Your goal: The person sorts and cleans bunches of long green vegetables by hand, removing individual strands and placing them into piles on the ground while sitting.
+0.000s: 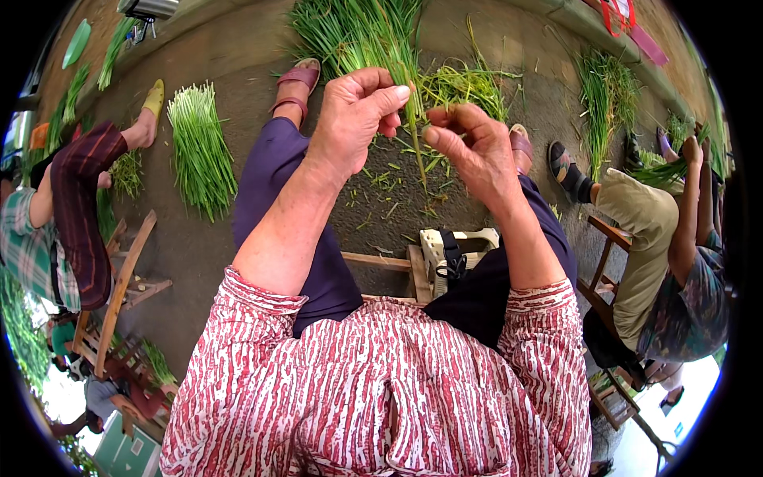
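Note:
My left hand (354, 116) pinches a few thin green stalks, which look like garlic chives (408, 80), between thumb and fingers. Their lower end, a yellowish stem (417, 149), hangs down over the ground. Just right of that stem is my right hand (477, 146), thumb and forefinger curled close together; whether they grip a scrap of leaf is unclear. Beyond my hands a large heap of green chives (351, 36) lies on the pavement. Beside it sits a pile of yellowed leaves (465, 89), partly behind my right fingers. Cut bits (387, 179) litter the ground below.
To the left lies a neat chive bundle (202, 152). Another bunch (599, 107) rests at the right near the kerb (620, 42). People sit on both sides, by a wooden chair (122, 286) and another seat (602, 280). A pale plastic object with a black strap (451, 253) is between my legs.

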`<state>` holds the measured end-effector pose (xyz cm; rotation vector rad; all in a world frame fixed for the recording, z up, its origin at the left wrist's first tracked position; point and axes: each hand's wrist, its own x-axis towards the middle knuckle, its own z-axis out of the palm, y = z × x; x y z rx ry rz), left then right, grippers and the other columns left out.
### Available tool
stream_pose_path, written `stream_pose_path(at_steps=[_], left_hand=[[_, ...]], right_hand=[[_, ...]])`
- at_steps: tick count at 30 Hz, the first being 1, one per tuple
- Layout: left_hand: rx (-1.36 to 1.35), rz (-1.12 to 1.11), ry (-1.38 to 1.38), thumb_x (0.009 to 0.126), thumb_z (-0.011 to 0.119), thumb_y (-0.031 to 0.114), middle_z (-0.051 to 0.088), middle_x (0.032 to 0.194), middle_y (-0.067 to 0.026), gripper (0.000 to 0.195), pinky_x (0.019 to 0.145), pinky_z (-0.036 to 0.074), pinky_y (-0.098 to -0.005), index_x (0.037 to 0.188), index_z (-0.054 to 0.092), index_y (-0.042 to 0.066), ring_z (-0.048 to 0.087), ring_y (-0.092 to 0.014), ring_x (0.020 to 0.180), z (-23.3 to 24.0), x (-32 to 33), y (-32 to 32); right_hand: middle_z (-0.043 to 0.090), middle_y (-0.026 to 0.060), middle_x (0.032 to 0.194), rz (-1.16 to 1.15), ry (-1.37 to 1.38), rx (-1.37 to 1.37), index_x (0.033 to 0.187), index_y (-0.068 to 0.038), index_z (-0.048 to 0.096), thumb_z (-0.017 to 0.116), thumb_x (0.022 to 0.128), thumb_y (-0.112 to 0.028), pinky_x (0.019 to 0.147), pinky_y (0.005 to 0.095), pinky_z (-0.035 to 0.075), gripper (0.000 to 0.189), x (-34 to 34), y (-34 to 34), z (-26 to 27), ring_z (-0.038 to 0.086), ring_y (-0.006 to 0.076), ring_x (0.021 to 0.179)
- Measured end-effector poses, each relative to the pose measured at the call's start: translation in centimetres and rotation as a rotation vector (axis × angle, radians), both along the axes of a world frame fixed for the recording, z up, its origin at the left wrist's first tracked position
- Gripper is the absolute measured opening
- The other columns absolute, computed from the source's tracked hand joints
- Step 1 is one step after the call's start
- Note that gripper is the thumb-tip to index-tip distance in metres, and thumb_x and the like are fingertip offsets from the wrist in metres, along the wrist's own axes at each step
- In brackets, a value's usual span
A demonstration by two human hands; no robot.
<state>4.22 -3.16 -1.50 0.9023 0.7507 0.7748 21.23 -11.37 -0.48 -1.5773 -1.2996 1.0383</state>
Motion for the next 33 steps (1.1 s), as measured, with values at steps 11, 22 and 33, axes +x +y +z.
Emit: stream_pose_path(at_steps=[11, 22, 33], left_hand=[[0.041, -0.067, 0.033, 0.086, 0.064, 0.014, 0.057, 0.067, 0.0009, 0.013, 0.050, 0.044, -0.0184, 0.077, 0.060, 0.005, 0.053, -0.005, 0.054, 0.6, 1.0, -1.0], [0.036, -0.082, 0.065, 0.086, 0.064, 0.015, 0.058, 0.067, 0.0013, 0.012, 0.049, 0.046, -0.0186, 0.079, 0.061, 0.005, 0.054, -0.005, 0.054, 0.7, 1.0, -0.8], [0.123, -0.123, 0.114, 0.085, 0.065, 0.011, 0.058, 0.067, 0.0011, 0.010, 0.049, 0.044, -0.0178, 0.080, 0.060, 0.004, 0.053, -0.005, 0.054, 0.6, 1.3, -1.0]], right_hand=[[0.054, -0.0018, 0.061, -0.090, 0.111, 0.025, 0.084, 0.003, 0.065, 0.067, 0.082, -0.013, 0.053, 0.0225, 0.038, 0.017, -0.7, 0.9, 1.1, 0.045, 0.0047, 0.061], [0.055, -0.0006, 0.067, -0.193, 0.442, -0.093, 0.076, -0.001, 0.061, 0.058, 0.084, -0.014, 0.054, 0.0204, 0.036, 0.015, -0.1, 1.0, 1.0, 0.046, 0.0057, 0.059], [0.061, 0.0002, 0.076, -0.109, 0.406, -0.044, 0.091, 0.002, 0.064, 0.063, 0.086, -0.017, 0.060, 0.0200, 0.042, 0.019, -0.4, 1.0, 1.3, 0.052, 0.0052, 0.068]])
